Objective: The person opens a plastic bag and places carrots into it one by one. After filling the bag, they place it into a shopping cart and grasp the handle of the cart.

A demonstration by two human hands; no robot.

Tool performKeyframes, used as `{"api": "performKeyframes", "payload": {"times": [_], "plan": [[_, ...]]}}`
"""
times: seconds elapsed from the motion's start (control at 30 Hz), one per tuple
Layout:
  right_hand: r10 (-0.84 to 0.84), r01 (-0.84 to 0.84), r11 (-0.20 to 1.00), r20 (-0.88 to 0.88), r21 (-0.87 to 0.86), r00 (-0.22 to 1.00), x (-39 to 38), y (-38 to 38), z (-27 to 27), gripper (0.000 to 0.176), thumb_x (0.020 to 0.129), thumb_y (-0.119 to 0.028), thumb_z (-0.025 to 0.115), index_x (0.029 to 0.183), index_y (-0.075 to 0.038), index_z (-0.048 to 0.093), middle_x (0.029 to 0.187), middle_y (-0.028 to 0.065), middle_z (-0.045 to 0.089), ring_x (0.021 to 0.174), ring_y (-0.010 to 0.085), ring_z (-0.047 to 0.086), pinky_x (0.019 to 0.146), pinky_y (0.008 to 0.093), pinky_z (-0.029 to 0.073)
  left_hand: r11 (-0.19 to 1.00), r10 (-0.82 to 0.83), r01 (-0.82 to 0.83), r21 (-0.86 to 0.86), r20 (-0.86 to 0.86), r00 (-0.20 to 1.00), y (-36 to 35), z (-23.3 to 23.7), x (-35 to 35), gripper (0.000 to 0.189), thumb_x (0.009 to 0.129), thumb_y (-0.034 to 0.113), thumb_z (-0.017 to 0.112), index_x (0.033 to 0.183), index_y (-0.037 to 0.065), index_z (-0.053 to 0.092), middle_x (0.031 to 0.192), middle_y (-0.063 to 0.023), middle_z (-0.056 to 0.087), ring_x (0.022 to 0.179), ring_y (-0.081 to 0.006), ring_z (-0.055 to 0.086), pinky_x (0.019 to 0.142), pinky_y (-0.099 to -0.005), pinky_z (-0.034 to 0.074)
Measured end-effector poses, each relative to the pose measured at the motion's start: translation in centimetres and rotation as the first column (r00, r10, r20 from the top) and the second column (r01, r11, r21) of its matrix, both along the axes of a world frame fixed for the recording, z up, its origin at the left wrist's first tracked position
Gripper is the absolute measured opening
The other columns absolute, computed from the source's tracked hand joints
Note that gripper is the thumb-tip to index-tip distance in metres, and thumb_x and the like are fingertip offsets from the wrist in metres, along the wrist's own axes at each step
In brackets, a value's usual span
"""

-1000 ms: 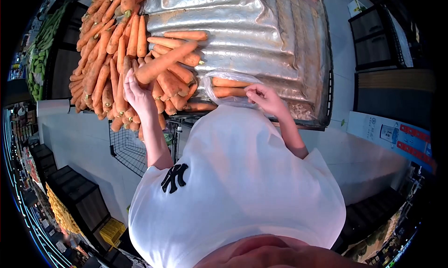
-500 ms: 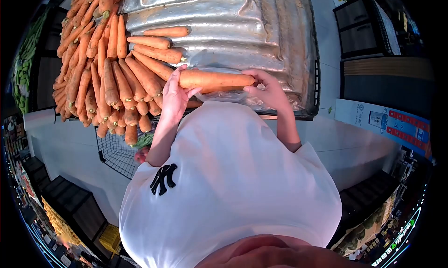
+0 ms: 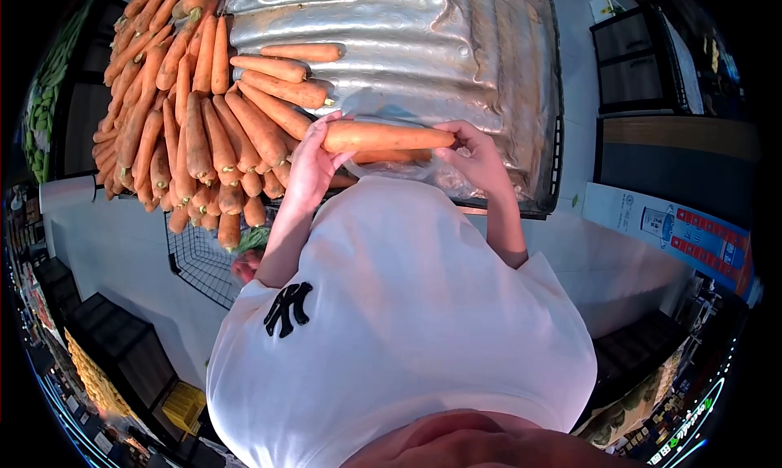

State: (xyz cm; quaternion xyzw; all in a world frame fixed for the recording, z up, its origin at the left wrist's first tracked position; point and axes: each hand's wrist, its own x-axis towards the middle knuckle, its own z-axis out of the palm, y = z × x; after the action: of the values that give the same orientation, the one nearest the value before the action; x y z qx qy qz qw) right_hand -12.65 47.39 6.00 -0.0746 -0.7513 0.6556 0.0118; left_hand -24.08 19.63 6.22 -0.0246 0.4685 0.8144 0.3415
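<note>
One large orange carrot (image 3: 387, 136) lies level between my two hands, in front of my chest. My left hand (image 3: 314, 160) holds its thick end between thumb and fingers. The fingers of my right hand (image 3: 474, 154) are closed on its thin tip. Under it, a clear plastic bag (image 3: 391, 171) shows with another carrot (image 3: 395, 155) partly visible in or behind it. A big heap of carrots (image 3: 195, 142) lies to the left, and a few single ones, such as this carrot (image 3: 301, 52), rest beyond my left hand.
The silver padded liner (image 3: 383, 44) covers the display stand, with a black mesh edge (image 3: 557, 150) at its right. Below the heap is a wire cart (image 3: 199, 260) with green and red items. A yellow crate (image 3: 184, 407) sits at the lower left.
The held carrot and both hands have shifted slightly to the right in the view, and the carrot has turned a little. Both hands keep their hold. The view itself has also shifted slightly.
</note>
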Motion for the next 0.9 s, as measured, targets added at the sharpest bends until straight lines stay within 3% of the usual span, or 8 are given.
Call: {"api": "performKeyframes", "payload": {"times": [0.2, 0.4, 0.53, 0.6, 0.7, 0.8, 0.9], "plan": [[0.054, -0.050, 0.996, 0.065, -0.069, 0.996, -0.4, 0.3, -0.3, 0.018, 0.098, -0.019, 0.065, 0.101, -0.001, 0.065, 0.084, -0.0002, 0.065, 0.077, 0.0060, 0.057, 0.073, 0.0232, 0.045, 1.000, 0.019, -0.019, -0.002, 0.023, 1.000, -0.1, -0.3, -0.1, 0.049, 0.107, 0.038, 0.042, 0.144, 0.005, 0.042, 0.142, -0.0124, 0.052, 0.126, -0.0225, 0.057, 0.104, -0.0355, 0.049], [-0.037, 0.061, 0.986, 0.156, -0.152, 0.987, -0.6, 0.0, -1.5, 0.047, 0.105, -0.040, 0.051, 0.076, -0.004, 0.060, 0.059, 0.0005, 0.056, 0.055, 0.0090, 0.053, 0.057, 0.0254, 0.042, 0.999, -0.022, 0.021, -0.038, -0.031, 0.999, 0.1, 0.1, 0.1, 0.049, 0.107, 0.037, 0.043, 0.144, 0.005, 0.043, 0.142, -0.0131, 0.052, 0.126, -0.0216, 0.056, 0.104, -0.0359, 0.049], [-0.051, 0.103, 0.981, 0.293, -0.164, 0.955, -0.4, 0.2, -1.4, 0.067, 0.105, -0.051, 0.045, 0.056, -0.006, 0.053, 0.046, 0.0023, 0.047, 0.042, 0.0128, 0.048, 0.047, 0.0273, 0.040, 0.993, -0.081, 0.076, -0.090, -0.053, 0.995, 0.1, -0.2, 0.5, 0.047, 0.103, 0.022, 0.055, 0.145, 0.005, 0.042, 0.139, -0.0118, 0.052, 0.126, -0.0178, 0.055, 0.099, -0.0333, 0.053], [-0.091, 0.126, 0.985, 0.264, -0.121, 0.960, -0.3, 0.0, -2.2, 0.072, 0.105, -0.054, 0.043, 0.050, -0.006, 0.050, 0.044, 0.0032, 0.046, 0.041, 0.0132, 0.048, 0.046, 0.0268, 0.040, 0.990, -0.078, 0.071, -0.122, -0.056, 0.995, 0.2, -0.3, 0.8, 0.052, 0.099, 0.012, 0.062, 0.146, 0.006, 0.041, 0.137, -0.0114, 0.052, 0.126, -0.0164, 0.055, 0.095, -0.0314, 0.055], [-0.111, 0.139, 0.987, 0.281, -0.081, 0.953, -0.1, -0.1, -2.5, 0.077, 0.104, -0.057, 0.042, 0.046, -0.006, 0.049, 0.043, 0.0044, 0.046, 0.041, 0.0135, 0.049, 0.045, 0.0264, 0.040, 0.982, -0.117, 0.096, -0.162, -0.122, 0.986, 0.2, -0.6, 0.9, 0.061, 0.093, 0.004, 0.069, 0.146, 0.006, 0.040, 0.127, -0.0100, 0.057, 0.115, -0.0158, 0.062, 0.091, -0.0293, 0.057], [-0.101, 0.125, 0.991, 0.330, -0.053, 0.938, 0.1, 0.0, -2.3, 0.076, 0.103, -0.058, 0.042, 0.048, -0.005, 0.052, 0.044, 0.0046, 0.047, 0.041, 0.0135, 0.051, 0.046, 0.0267, 0.041, 0.962, -0.163, 0.116, -0.248, -0.177, 0.971, 0.2, -0.9, 0.8, 0.065, 0.091, 0.006, 0.072, 0.147, 0.005, 0.039, 0.116, -0.0092, 0.062, 0.094, -0.0160, 0.069, 0.082, -0.0275, 0.059], [-0.037, 0.079, 0.991, 0.347, -0.108, 0.937, 0.4, 0.2, -2.0, 0.073, 0.102, -0.057, 0.046, 0.054, -0.004, 0.057, 0.047, 0.0041, 0.051, 0.044, 0.0122, 0.053, 0.047, 0.0263, 0.041, 0.929, -0.209, 0.163, -0.332, -0.110, 0.972, 0.2, 0.0, 0.9, 0.064, 0.091, 0.009, 0.074, 0.145, 0.003, 0.040, 0.106, -0.0070, 0.066, 0.079, -0.0139, 0.070, 0.073, -0.0252, 0.059]]}}
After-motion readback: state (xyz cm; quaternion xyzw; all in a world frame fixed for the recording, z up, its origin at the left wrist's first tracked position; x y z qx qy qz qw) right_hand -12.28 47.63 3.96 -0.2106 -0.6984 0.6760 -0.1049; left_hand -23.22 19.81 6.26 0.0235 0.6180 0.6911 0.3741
